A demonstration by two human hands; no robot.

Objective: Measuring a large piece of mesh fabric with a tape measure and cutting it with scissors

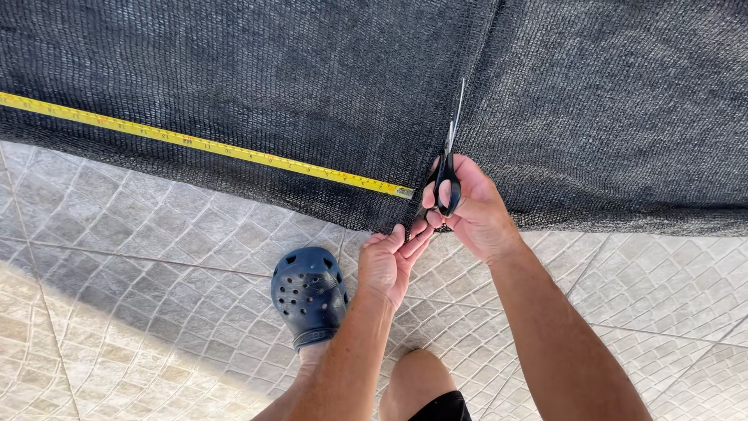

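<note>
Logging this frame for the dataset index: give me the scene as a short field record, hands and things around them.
surface: patterned tile floor
main material: dark mesh fabric spread flat over the floor
right hand: grips black-handled scissors, blades pointing away into the fabric
left hand: at the fabric's near edge beside the scissors, fingertips on the edge
measure: yellow tape measure lying across the fabric, its end near the scissors
footwear: dark blue clog on the tiles below the left hand
</note>
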